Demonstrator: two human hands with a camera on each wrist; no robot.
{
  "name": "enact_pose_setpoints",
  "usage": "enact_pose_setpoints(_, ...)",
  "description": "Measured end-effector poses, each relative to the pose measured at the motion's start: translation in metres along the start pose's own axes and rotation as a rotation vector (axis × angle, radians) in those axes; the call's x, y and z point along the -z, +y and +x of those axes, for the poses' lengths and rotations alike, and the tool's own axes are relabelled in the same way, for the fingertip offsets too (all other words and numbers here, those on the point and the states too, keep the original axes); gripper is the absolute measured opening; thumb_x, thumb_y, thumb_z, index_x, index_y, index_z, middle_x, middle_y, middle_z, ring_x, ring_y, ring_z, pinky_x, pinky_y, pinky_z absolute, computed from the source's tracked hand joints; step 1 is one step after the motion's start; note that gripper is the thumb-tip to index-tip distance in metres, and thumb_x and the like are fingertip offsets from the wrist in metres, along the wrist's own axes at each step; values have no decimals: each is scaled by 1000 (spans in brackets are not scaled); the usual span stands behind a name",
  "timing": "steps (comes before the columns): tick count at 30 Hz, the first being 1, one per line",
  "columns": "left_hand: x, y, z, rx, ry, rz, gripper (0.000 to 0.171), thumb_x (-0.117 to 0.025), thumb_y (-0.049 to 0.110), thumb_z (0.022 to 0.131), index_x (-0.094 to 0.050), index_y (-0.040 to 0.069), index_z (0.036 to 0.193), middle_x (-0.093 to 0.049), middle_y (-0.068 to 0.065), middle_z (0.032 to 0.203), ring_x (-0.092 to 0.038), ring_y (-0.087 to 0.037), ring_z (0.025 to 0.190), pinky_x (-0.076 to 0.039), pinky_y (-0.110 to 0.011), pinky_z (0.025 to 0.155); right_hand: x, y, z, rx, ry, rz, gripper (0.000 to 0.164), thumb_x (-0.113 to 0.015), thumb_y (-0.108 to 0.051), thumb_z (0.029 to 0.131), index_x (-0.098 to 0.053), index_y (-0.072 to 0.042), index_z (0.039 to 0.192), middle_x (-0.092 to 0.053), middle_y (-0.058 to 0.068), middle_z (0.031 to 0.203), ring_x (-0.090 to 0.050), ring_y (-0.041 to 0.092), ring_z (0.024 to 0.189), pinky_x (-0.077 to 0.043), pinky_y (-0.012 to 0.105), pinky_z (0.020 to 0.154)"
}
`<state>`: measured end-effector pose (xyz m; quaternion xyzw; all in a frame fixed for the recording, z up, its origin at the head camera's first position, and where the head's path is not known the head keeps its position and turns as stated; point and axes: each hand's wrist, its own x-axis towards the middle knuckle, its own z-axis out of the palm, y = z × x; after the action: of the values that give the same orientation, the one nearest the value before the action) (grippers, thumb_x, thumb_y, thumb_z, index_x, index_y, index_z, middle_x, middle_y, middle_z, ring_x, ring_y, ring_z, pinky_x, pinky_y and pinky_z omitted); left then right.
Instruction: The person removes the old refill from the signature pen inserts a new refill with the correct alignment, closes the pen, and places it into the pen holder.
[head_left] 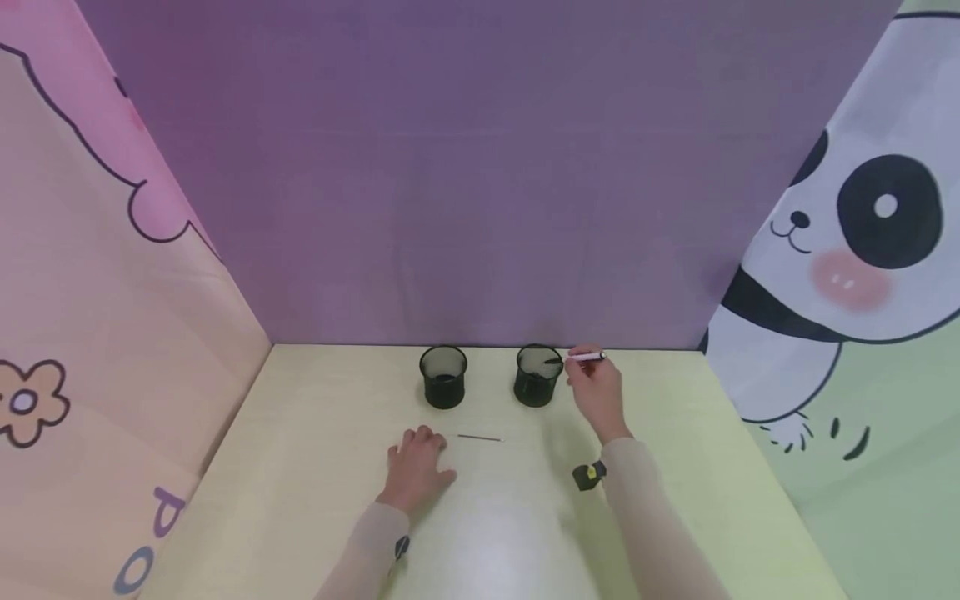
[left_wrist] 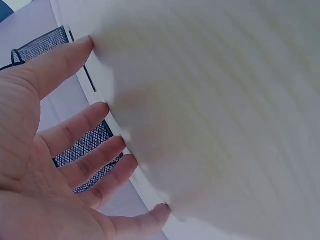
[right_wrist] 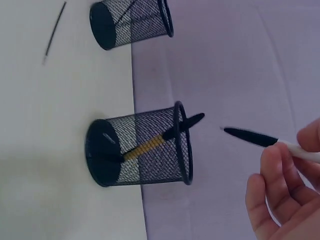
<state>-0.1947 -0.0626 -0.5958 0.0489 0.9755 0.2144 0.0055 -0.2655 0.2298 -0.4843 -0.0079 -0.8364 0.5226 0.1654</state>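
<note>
My right hand (head_left: 602, 396) pinches a pen (right_wrist: 252, 137) with a white barrel and a black grip section. Its bare tip points left, close to the rim of the right black mesh pen holder (head_left: 535, 390). A yellow and black pen (right_wrist: 145, 148) leans inside that holder, its black end sticking out past the rim. My left hand (head_left: 414, 473) rests on the table with fingers spread and fingertips down. Just beyond those fingertips lies a thin pen refill (head_left: 482, 437), dark along its length with a pale end.
A second mesh pen holder (head_left: 444, 392) stands upright to the left of the first, with a thin dark stick (right_wrist: 125, 14) showing in it. Both stand near the back edge of the pale table (head_left: 315, 467), before a purple backdrop (head_left: 480, 183). Printed cloth panels flank both sides.
</note>
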Motion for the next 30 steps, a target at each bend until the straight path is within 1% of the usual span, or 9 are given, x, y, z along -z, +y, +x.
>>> enact_pose_setpoints(3, -1, -2, 1, 14, -21, 0, 53, -85, 38, 78, -70, 13, 122, -60, -7, 126, -51, -30, 117, -42, -66, 98, -2, -2, 10, 14, 23, -35, 18, -60, -18, 99, -68, -4, 108, -73, 19, 93, -63, 11, 67, -49, 24, 58)
enact_pose_setpoints(5, -1, -2, 1, 24, -31, -7, 56, -87, 39, 77, -70, 14, 124, -60, -8, 128, -51, -30, 119, -40, -72, 100, -3, 0, 16, 15, 31, -87, 19, -59, -21, 98, -69, -6, 105, -73, 17, 89, -64, 15, 67, -48, 27, 57)
enact_pose_setpoints(7, 0, -2, 1, 31, -36, -14, 58, -88, 39, 76, -69, 14, 124, -60, -8, 130, -51, -31, 121, -36, -77, 102, -6, 3, 22, 7, 28, -164, 20, -59, -24, 97, -69, -8, 104, -73, 14, 87, -64, 18, 68, -48, 29, 58)
enact_pose_setpoints(10, 1, -2, 0, 35, -38, -26, 59, -89, 38, 75, -69, 15, 125, -59, -8, 132, -50, -33, 124, -31, -80, 104, -10, 9, 30, -13, 5, -278, 20, -58, -25, 96, -68, -9, 103, -72, 12, 87, -63, 23, 69, -45, 32, 60)
enact_pose_setpoints(13, 2, -2, -1, 34, -38, -32, 59, -89, 38, 75, -69, 14, 124, -60, -8, 131, -50, -34, 125, -30, -81, 104, -14, 15, 36, -37, -42, -354, 19, -59, -26, 94, -66, -9, 101, -71, 11, 88, -62, 25, 70, -43, 33, 60)
enact_pose_setpoints(16, 2, -2, -1, 33, -42, -32, 58, -89, 38, 75, -69, 14, 124, -60, -8, 130, -50, -33, 125, -30, -81, 104, -18, 20, 39, -60, -91, -389, 19, -59, -27, 95, -65, -9, 99, -70, 12, 87, -61, 26, 70, -41, 34, 59)
enact_pose_setpoints(19, 2, -1, -1, 32, -46, -41, 58, -89, 37, 76, -69, 14, 125, -59, -8, 131, -49, -33, 126, -30, -81, 104, -23, 25, 41, -78, -123, -425, 22, -57, -29, 96, -65, -9, 95, -70, 11, 85, -60, 25, 68, -40, 34, 58)
enact_pose_setpoints(25, 3, 0, -2, 21, -34, -51, 57, -90, 36, 75, -69, 13, 123, -59, -8, 130, -49, -34, 125, -30, -81, 104, -32, 36, 43, -82, -155, -487, 23, -54, -29, 97, -63, -9, 89, -69, 10, 83, -59, 23, 65, -40, 31, 55)
enact_pose_setpoints(30, 3, -1, -2, 12, -24, -42, 56, -89, 36, 76, -69, 13, 123, -59, -8, 129, -49, -34, 122, -33, -80, 102, -36, 36, 46, -75, -177, -484, 20, -55, -25, 97, -62, -7, 91, -69, 12, 84, -59, 23, 67, -40, 31, 55)
